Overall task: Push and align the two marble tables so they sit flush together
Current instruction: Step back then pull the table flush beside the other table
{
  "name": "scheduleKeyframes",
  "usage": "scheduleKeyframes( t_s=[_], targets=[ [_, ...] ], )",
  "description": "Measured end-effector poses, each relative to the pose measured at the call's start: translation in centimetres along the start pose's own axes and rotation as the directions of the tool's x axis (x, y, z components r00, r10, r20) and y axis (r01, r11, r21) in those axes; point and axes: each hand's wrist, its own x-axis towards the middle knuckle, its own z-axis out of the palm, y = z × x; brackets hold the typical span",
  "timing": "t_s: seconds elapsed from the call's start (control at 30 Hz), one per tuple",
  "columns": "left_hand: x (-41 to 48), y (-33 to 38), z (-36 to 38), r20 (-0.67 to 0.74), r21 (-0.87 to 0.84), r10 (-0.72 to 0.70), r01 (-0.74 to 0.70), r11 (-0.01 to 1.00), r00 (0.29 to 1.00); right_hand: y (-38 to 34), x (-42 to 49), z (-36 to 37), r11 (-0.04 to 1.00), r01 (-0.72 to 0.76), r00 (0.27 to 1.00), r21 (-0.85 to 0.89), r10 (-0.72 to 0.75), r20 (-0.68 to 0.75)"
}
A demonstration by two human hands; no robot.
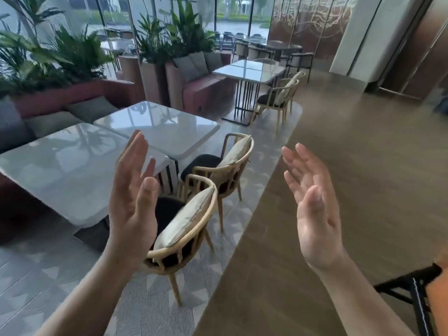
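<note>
Two white marble tables stand at the left. The near table [60, 170] and the far table [164, 127] meet along one edge, but the far one is offset to the right, so their front edges do not line up. My left hand [132, 202] is raised in front of the near table's corner, palm turned inward, fingers spread, holding nothing. My right hand [312, 204] is raised over the wooden floor, palm facing left, also empty. Neither hand touches a table.
Two wooden chairs with cream cushions, the near chair [184, 229] and the far chair [225, 163], stand at the tables' right side. A red sofa [72, 95] with grey cushions and plants runs behind. Another table pair [249, 71] stands farther back. Brown wooden floor [351, 141] lies to the right.
</note>
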Motion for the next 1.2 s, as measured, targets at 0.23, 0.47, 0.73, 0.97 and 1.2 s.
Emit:
scheduleKeyframes(
  t_s=[0.23, 0.47, 0.73, 0.97, 1.2],
  targets=[
    [11.1, -11.8, 9.0, -0.069, 0.163, 0.047, -0.036, 0.986, 0.996, 13.4, 15.8, -5.6, 0.996, 0.012, 0.994, 0.092, -0.022, 0.103],
    [18.9, -23.9, 19.8, -0.236, 0.341, 0.069, 0.016, 0.94, 0.969, 28.3, 31.9, -12.8, 0.988, 0.008, 0.961, 0.155, -0.05, 0.272],
    [28.8, -33.1, 24.7, -0.366, 0.556, 0.11, 0.122, 0.822, 0.924, 39.9, 50.3, -14.6, 0.982, 0.001, 0.903, 0.187, -0.081, 0.421],
    [35.9, -44.9, 25.2, -0.488, 0.522, 0.134, 0.165, 0.837, 0.863, 51.3, 61.9, -9.8, 0.972, -0.047, 0.852, 0.231, -0.082, 0.518],
    [43.6, -55.2, 25.6, -0.599, 0.502, 0.088, 0.288, 0.816, 0.796, 61.9, 73.4, -4.6, 0.977, -0.081, 0.772, 0.198, -0.064, 0.633]
  ],
)
